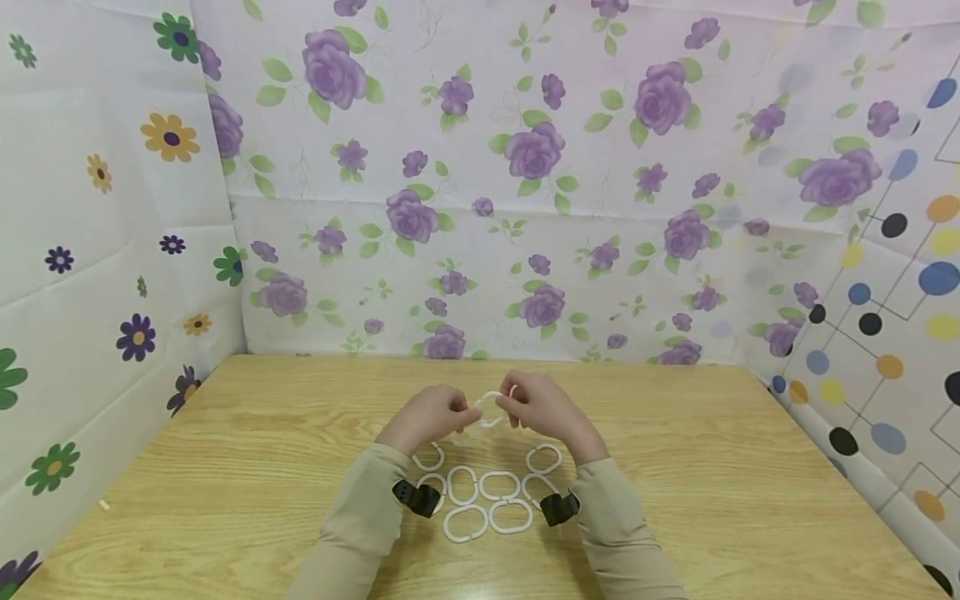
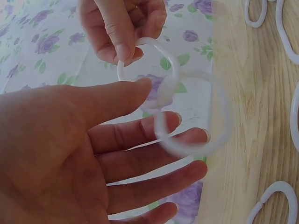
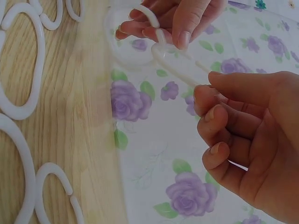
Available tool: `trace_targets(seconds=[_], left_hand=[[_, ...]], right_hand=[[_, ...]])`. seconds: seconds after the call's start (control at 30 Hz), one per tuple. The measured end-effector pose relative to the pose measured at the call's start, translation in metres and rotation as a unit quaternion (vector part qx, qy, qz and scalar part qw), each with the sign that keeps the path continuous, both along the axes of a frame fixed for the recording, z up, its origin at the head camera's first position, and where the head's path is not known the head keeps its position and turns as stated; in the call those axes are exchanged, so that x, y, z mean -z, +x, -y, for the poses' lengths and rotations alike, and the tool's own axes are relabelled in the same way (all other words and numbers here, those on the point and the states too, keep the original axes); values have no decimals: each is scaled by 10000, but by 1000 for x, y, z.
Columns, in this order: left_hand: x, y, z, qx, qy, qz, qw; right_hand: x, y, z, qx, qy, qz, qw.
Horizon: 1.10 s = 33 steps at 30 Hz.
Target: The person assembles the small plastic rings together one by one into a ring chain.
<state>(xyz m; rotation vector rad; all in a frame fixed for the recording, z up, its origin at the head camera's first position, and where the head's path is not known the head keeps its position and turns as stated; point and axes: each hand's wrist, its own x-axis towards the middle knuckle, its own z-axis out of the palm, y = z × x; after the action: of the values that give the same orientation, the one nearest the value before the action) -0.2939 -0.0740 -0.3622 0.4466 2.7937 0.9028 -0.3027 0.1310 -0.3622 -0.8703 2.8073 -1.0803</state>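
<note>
Above the table, my right hand [image 1: 546, 406] pinches a white plastic chain link [image 2: 172, 60] between thumb and bent fingers. A second white link [image 2: 226, 109], blurred, hangs through the first one. My left hand [image 1: 431, 414] is close on the other side of the pair. In the left wrist view its fingers [image 2: 135, 163] are extended and spread, and the thumb tip meets the edge of the pinched link. The dangling link crosses in front of those fingers. Several loose oval links [image 1: 461, 540] lie on the table below, some partly hidden by the wrists.
The wooden table [image 1: 675, 500] carries the loose links near its front, between my forearms. A small pale piece [image 1: 105, 505] lies by the left edge. Flowered cloth [image 1: 480, 167] hangs behind, with patterned cloth at both sides. Black devices [image 1: 423, 500] are strapped to both wrists.
</note>
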Motion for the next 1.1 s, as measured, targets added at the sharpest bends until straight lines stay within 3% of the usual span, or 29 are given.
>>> trace_targets(seconds=[0.2, 0.37, 0.7, 0.9, 1.1], left_hand=[[-1, 1, 0, 7, 223, 59, 9997], [-2, 1, 0, 183, 266, -171, 9993], [-5, 2, -1, 154, 162, -200, 9995], [-5, 0, 1, 81, 41, -260, 9996], [-5, -1, 3, 73, -99, -483, 9988]], right_hand=[[0, 0, 1, -213, 32, -38, 9998], [0, 0, 2, -461, 16, -72, 9989], [1, 0, 4, -521, 90, 164, 9985], [7, 0, 3, -767, 787, 474, 9928], [16, 0, 6, -843, 1819, 481, 9785]])
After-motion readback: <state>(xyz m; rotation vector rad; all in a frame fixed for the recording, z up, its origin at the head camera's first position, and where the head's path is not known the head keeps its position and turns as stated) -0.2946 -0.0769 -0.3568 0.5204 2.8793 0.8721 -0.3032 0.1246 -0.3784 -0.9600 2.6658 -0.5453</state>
